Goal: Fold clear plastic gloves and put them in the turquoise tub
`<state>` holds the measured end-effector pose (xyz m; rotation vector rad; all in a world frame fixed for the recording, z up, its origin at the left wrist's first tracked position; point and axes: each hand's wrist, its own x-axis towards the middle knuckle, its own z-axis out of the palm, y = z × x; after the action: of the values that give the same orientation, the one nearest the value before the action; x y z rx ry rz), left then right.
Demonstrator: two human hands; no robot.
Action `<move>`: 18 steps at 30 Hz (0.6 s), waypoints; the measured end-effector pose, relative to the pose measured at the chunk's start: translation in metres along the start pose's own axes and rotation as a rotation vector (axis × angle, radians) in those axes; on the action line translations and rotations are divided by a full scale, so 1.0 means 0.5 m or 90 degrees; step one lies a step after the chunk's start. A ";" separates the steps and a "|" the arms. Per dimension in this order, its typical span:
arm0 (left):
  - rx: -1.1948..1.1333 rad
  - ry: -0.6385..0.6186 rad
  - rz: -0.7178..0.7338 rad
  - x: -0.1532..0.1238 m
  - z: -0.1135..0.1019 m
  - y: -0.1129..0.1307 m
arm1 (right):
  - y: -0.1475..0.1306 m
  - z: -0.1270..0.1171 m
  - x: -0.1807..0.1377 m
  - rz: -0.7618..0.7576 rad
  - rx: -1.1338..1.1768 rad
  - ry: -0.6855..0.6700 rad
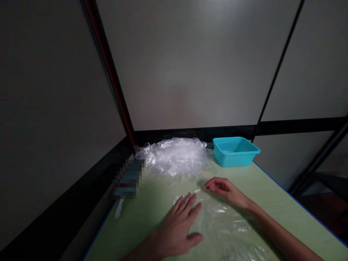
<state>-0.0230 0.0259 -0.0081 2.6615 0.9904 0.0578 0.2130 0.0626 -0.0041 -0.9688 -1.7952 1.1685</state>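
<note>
A clear plastic bag [225, 224] lies spread on the green tabletop, its creases catching the light. My left hand [179, 226] rests flat on the bag's left side with fingers stretched out and the thumb apart. Near the bag's far end, my right hand [224, 190] is curled, its thumb and fingertips drawn together at the thin film. How much film lies between those fingertips is hard to see. Beyond both hands, a crumpled heap of clear plastic bags [176, 156] sits at the back of the table.
A turquoise plastic basin [235, 157] stands at the back right corner. Along the left edge lies a blurred-out flat item [127, 181], with a small whitish object [119, 209] below it. Grey wall panels [190, 72] rise behind the green table [272, 192].
</note>
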 end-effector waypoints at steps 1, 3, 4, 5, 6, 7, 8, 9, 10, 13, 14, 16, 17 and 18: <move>-0.005 -0.006 -0.006 -0.002 -0.002 0.002 | -0.003 0.008 -0.003 -0.011 -0.028 -0.012; -0.013 -0.020 -0.017 -0.004 -0.006 0.007 | -0.004 0.020 -0.009 -0.044 -0.146 -0.076; -0.016 -0.025 -0.020 -0.005 -0.008 0.009 | -0.003 0.025 -0.013 -0.061 -0.215 -0.116; -0.017 -0.029 -0.020 -0.005 -0.010 0.010 | -0.001 0.029 -0.015 -0.076 -0.284 -0.155; -0.018 -0.029 -0.018 -0.005 -0.011 0.011 | 0.003 0.031 -0.017 -0.087 -0.345 -0.188; -0.018 -0.028 -0.016 -0.004 -0.011 0.010 | 0.009 0.033 -0.019 -0.094 -0.390 -0.208; -0.018 -0.026 -0.015 -0.003 -0.011 0.009 | 0.016 0.033 -0.019 -0.097 -0.428 -0.220; -0.017 -0.026 -0.015 -0.002 -0.009 0.008 | 0.023 0.031 -0.019 -0.098 -0.460 -0.226; -0.015 -0.028 -0.017 -0.001 -0.007 0.006 | 0.031 0.028 -0.018 -0.095 -0.487 -0.226; -0.010 -0.037 -0.023 0.001 -0.003 0.000 | 0.053 0.010 -0.015 -0.074 -0.544 -0.202; -0.010 -0.038 -0.024 0.000 -0.002 -0.002 | 0.057 0.003 -0.014 -0.065 -0.557 -0.189; -0.010 -0.036 -0.025 -0.001 -0.002 -0.007 | 0.056 -0.011 -0.013 -0.054 -0.570 -0.165; -0.009 -0.034 -0.028 -0.002 -0.002 -0.010 | 0.050 -0.015 -0.013 -0.055 -0.567 -0.153; -0.008 -0.033 -0.031 -0.003 -0.002 -0.014 | 0.039 -0.018 -0.015 -0.062 -0.555 -0.143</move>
<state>-0.0286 0.0304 -0.0091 2.6129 1.0348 -0.0146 0.2275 0.0649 -0.0212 -1.2228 -2.5746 0.4021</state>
